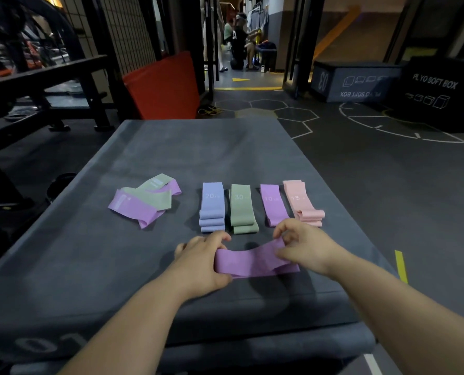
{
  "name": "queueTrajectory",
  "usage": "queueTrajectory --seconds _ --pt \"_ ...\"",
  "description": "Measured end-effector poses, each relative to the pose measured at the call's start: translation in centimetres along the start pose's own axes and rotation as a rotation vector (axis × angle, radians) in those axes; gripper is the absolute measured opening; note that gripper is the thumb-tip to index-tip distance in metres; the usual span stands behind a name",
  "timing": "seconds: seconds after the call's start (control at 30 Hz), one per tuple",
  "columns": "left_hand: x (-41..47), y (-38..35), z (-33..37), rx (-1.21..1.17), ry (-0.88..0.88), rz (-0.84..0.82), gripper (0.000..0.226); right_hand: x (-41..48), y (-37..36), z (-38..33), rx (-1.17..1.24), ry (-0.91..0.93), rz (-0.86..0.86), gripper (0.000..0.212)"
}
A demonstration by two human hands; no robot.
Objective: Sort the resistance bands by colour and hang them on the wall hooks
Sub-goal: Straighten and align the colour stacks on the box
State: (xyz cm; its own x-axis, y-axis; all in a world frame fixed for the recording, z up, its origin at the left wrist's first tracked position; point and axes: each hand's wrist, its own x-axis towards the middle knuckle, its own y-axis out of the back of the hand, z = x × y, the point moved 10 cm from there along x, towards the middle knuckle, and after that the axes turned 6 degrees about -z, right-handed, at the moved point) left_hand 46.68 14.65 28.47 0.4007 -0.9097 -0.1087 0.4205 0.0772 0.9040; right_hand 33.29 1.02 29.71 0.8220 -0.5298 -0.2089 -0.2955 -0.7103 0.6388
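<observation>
purple band [252,259] is held at front of padded box [90,266], near purple pile [273,205] | left grip [201,262] and right grip [304,247] are each curled round 1 end | judged light, limp, stretchy; best taken by the ends

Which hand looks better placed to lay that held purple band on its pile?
Right, probably: the right hand grips the purple band just before the purple pile, while the left hand sits by the blue pile.
</observation>
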Motion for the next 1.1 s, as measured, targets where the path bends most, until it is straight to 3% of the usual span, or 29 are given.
queueTrajectory --seconds 0.17,0.7,0.9,1.1 --pt "-0.2 0.2 0.0 0.016 -0.009 -0.022 0.056 -0.2 1.1 1.3 -0.153 -0.065 0.037 0.026" --pt "-0.4 0.1 -0.5 0.001 0.000 -0.079 0.038 -0.3 1.7 3.5 -0.265 -0.232 0.101 0.018" --pt "0.0 0.5 -0.3 -0.002 0.003 -0.020 0.010 -0.3 1.6 3.5 -0.302 -0.253 0.080 0.016" --pt "0.3 0.3 -0.6 -0.011 0.035 0.009 0.012 -0.4 1.4 3.3 -0.355 -0.284 0.046 0.018"
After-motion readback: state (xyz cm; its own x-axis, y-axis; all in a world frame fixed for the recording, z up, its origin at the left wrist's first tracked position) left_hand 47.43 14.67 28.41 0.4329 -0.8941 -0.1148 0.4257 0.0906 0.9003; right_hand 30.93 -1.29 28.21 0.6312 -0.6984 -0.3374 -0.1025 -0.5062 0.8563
